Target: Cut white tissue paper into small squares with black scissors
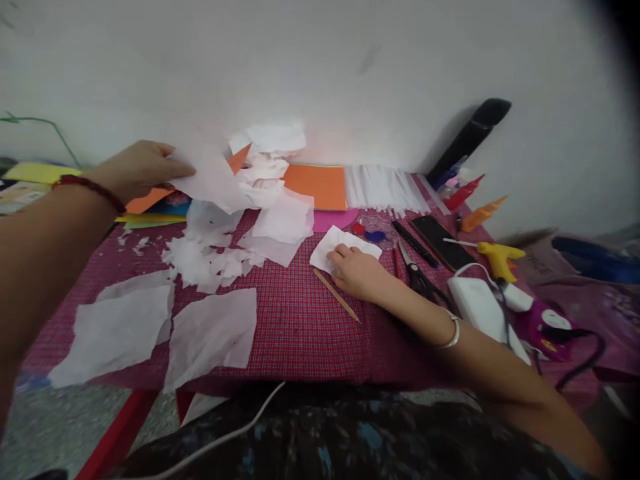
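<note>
- Pinching the edge of a white tissue sheet [213, 177] between thumb and fingers, the left hand [143, 167] is raised over the far left part of the table; the sheet extends to that hand's right.
- Right hand [360, 272]: fingers bent and resting on a small white paper [331, 245], which lies on the red checked cloth [300, 340]. Cannot tell whether the fingers grip the paper or only press on it.
- Wooden stick [337, 296]: lying aslant just beside the right hand, on its near side.
- Torn white scraps [193, 267]: loosely heaped left of centre.
- Thin white sheets [215, 333]: laid out near the cloth's front edge, at left.
- Orange sheet [320, 188]: flat near the wall, beside a row of white strips [385, 190].
- Right side: black-handled scissors [418, 275], dark phone [443, 241] and yellow glue gun [500, 255].
</note>
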{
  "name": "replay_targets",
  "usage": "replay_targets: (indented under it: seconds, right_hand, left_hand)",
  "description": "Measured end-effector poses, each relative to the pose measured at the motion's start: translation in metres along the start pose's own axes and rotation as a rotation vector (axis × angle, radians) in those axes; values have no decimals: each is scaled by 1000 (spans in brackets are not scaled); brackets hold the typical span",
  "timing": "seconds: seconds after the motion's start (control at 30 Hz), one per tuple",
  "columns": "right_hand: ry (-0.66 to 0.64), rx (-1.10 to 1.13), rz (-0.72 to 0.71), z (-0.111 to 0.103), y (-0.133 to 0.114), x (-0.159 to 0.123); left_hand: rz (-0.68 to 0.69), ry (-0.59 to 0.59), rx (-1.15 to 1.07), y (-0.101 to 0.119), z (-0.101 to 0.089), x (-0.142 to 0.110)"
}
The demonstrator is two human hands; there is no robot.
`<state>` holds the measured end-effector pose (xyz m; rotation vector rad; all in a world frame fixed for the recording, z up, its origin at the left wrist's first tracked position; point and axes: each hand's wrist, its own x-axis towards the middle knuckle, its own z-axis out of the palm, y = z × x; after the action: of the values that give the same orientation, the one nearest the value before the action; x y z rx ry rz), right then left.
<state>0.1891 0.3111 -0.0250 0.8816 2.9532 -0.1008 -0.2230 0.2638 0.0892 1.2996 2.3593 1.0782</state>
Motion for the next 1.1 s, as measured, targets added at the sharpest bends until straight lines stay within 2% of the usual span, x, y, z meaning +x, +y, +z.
replay_targets:
  seconds: [0.1, 0.2, 0.3, 0.37, 0.4, 0.43, 0.5, 0.53, 0.6, 0.67, 0.77, 0.83, 0.9, 0.97, 1.03, 1.1]
  right_hand:
    - [9, -7, 42, 8, -4, 2]
    - [22, 9, 100, 9, -6, 5]
    - [55, 57, 178, -3, -2, 6]
    - [110, 102, 242, -18, 2, 6]
    - [157, 153, 269, -26, 3, 6]
    - [259, 363, 277, -34, 2, 6]
    - [369, 804, 194, -46, -5, 8]
    - [392, 1016, 124, -49, -12, 10]
    - [361, 1315, -19, -51, -29, 16]
    - [274, 1463, -108, -47, -46, 23]
    - [143, 1536, -139, -38, -65, 33]
    - [126, 1580, -107, -32, -72, 37]
    - [176, 1645, -68, -25, -76, 40]
    - [232, 1684, -77, -18, -81, 43]
    - [225, 1658, -114, -10, -87, 47]
    - [227, 1600, -87, -1, -91, 52]
  left_hand:
    - [-106, -106, 77, -14, 5, 13]
    - [-68, -103, 181, -17, 9, 30]
    - [81, 49, 341, -8, 12, 40]
    - [241, 148, 391, 4, 15, 30]
    - [317, 138, 364, 12, 18, 18]
    - [354, 111, 288, 19, 21, 3]
    - [406, 10, 177, 30, 31, -34]
    - [406, -100, 14, 34, 36, -53]
    - [362, -308, -348, 36, 50, -86]
    - [279, -445, -641, 32, 62, -111]
    - [121, -631, -838, 21, 71, -133]
    - [21, -607, -871, 13, 73, -144]
    - [-3, -482, -873, 5, 75, -151]
    - [32, -384, -857, -2, 82, -156]
    - [82, -296, -831, -7, 93, -158]
    - [107, -222, -816, -10, 106, -158]
